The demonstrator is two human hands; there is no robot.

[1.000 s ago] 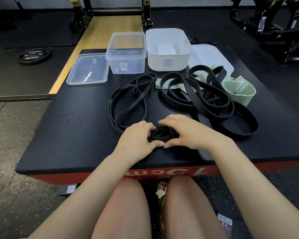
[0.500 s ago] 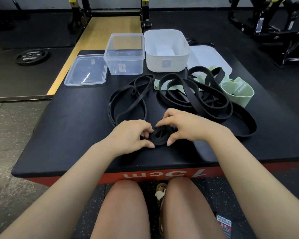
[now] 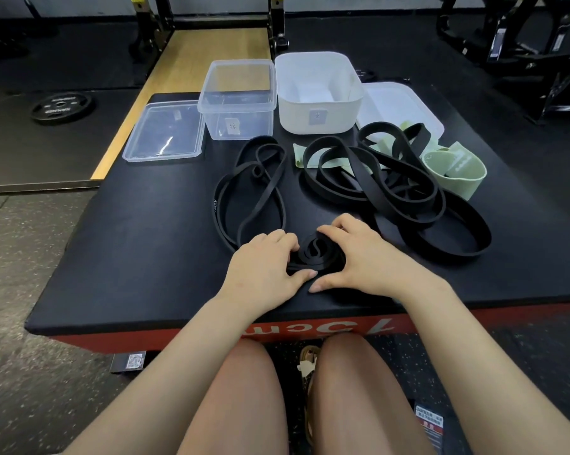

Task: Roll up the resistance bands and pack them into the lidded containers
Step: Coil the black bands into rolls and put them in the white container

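Right now 2 hands cup a partly rolled black band [image 3: 313,254] near the front edge of the black surface [image 3: 139,251]: the left hand [image 3: 263,267] curls round its left side, the right hand [image 3: 362,257] round its right, thumbs almost meeting. Its loose length [image 3: 244,195] trails toward the clear container [image 3: 239,100]. Beside that stands the white container [image 3: 318,96]; more black bands [image 3: 405,198] and a green band [image 3: 454,172] lie at the right.
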